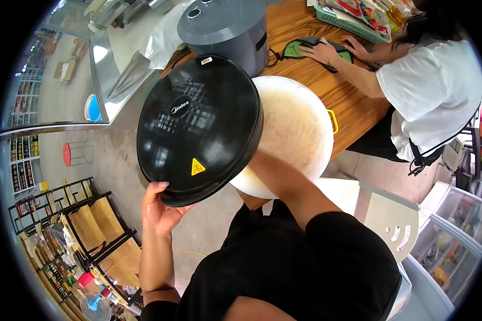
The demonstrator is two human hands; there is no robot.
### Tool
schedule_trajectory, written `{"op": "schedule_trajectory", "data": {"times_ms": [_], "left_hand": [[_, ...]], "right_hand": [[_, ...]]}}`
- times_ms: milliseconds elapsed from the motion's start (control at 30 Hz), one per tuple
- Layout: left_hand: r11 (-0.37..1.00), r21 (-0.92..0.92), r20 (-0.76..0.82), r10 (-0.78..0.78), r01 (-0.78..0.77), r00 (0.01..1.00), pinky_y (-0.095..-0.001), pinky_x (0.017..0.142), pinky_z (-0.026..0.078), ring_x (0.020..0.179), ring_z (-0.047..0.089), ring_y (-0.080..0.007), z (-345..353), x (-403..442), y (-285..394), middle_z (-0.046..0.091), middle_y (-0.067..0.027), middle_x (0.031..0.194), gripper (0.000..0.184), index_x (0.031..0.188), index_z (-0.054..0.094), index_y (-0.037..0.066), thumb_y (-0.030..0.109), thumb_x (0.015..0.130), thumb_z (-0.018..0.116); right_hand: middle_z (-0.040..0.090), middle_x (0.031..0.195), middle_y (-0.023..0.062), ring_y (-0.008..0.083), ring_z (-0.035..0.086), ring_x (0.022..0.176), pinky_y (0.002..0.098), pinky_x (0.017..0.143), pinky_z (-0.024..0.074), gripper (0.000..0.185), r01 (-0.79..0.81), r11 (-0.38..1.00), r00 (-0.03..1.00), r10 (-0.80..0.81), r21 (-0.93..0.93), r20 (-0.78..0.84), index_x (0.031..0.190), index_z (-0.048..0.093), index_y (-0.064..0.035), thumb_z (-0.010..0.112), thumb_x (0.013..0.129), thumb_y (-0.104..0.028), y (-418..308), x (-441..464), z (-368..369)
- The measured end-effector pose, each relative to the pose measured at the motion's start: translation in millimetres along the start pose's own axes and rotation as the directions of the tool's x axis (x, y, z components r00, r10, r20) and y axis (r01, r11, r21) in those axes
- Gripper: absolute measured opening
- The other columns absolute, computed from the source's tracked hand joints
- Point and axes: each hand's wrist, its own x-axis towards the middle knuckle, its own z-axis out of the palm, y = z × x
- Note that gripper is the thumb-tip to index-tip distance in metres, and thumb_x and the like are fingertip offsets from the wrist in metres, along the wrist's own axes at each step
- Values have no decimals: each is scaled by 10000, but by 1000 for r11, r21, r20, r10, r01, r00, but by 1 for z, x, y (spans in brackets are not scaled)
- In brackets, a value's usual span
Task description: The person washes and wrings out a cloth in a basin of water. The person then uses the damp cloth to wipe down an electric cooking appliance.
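Note:
A round black Midea electric griddle (198, 131), with a yellow warning sticker on its face, is held tilted above a round white cutting board (300, 128). My left hand (163, 211) grips its lower rim, thumb on the upper side and fingers beneath. The griddle's underside faces away from me. My right forearm reaches over the cutting board and goes behind the griddle's right edge; the griddle hides that hand, so its fingers do not show. A yellow handle sticks out at the board's right side.
A large grey lidded bucket (225, 32) stands behind the griddle on the wooden table (353, 115). At right, another person (434, 85) has both hands by a green and grey pouch (308, 49). A green basket (353, 25) sits beyond, plastic drawers (460, 235) at lower right.

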Motion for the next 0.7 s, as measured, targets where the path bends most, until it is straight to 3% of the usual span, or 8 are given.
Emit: {"op": "schedule_trajectory", "data": {"times_ms": [100, 200, 300, 333, 367, 433, 567, 700], "left_hand": [[999, -34, 42, -42, 43, 998, -547, 956, 379, 1128, 496, -365, -6, 7, -3, 517, -193, 1213, 554, 1247, 432, -7, 174, 735, 542], [992, -69, 91, -97, 103, 991, -543, 952, 385, 1132, 490, -372, -18, 19, -10, 518, -195, 1211, 552, 1254, 430, 1, 180, 744, 545], [991, -59, 72, -112, 116, 991, -533, 939, 403, 1122, 500, -362, -26, 24, -27, 520, -190, 1210, 534, 1242, 443, 11, 182, 747, 550], [989, -53, 57, -135, 138, 989, -528, 932, 412, 1117, 504, -357, -27, 29, -34, 520, -187, 1210, 525, 1233, 450, 14, 183, 746, 551], [985, -74, 40, -150, 153, 988, -511, 925, 426, 1105, 513, -350, -30, 30, -43, 520, -186, 1207, 519, 1221, 454, 11, 180, 741, 558], [975, -88, 38, -201, 203, 979, -503, 922, 432, 1103, 512, -351, -31, 31, -52, 518, -191, 1205, 523, 1220, 452, 8, 178, 737, 562], [966, -82, 10, -244, 244, 970, -478, 918, 441, 1102, 505, -359, -21, 27, -65, 507, -210, 1202, 542, 1220, 442, -2, 180, 727, 574], [953, -128, 19, -276, 276, 961, -444, 914, 456, 1095, 485, -412, -10, 29, -69, 494, -237, 1197, 563, 1229, 427, -22, 196, 731, 575]], "right_hand": [[535, 983, 164, 286, 505, 948, 369, 777, 411, 214, 524, 852, 844, -522, -23, -119, 932, 587, -21, 534, 742, -104, -41, -122, -33], [532, 1069, 152, 304, 474, 1041, 386, 871, 392, 401, 561, 689, 442, -718, 458, 538, 1090, 563, -43, 595, 692, -91, 1, -177, -92], [506, 1170, 105, 286, 473, 1095, 409, 953, 373, 401, -258, 900, 630, -119, 351, 767, 1158, 511, -105, 566, 763, -72, 46, -145, -165], [541, 1125, 110, 212, 538, 1002, 354, 863, 440, 347, -343, 664, 877, -26, 664, 480, 1148, 512, -123, 565, 807, -82, 104, -120, -164], [581, 1011, 82, 150, 567, 904, 287, 743, 476, 311, -639, 437, 767, 300, 633, 567, 1130, 523, -127, 572, 825, -84, 114, -93, -189], [596, 929, 22, 114, 575, 777, 248, 612, 472, 287, -428, 271, 837, 480, 862, 264, 1127, 534, -120, 586, 853, -186, 131, -41, -200], [597, 934, 36, 98, 557, 770, 253, 668, 468, 357, -362, -70, 897, 246, 929, 368, 1162, 533, -54, 570, 876, -265, 125, 38, -189], [611, 1008, 34, 100, 550, 904, 240, 822, 420, 344, -518, 153, 854, 38, 841, 519, 1125, 581, -30, 528, 901, -286, 105, 36, -183]]}}
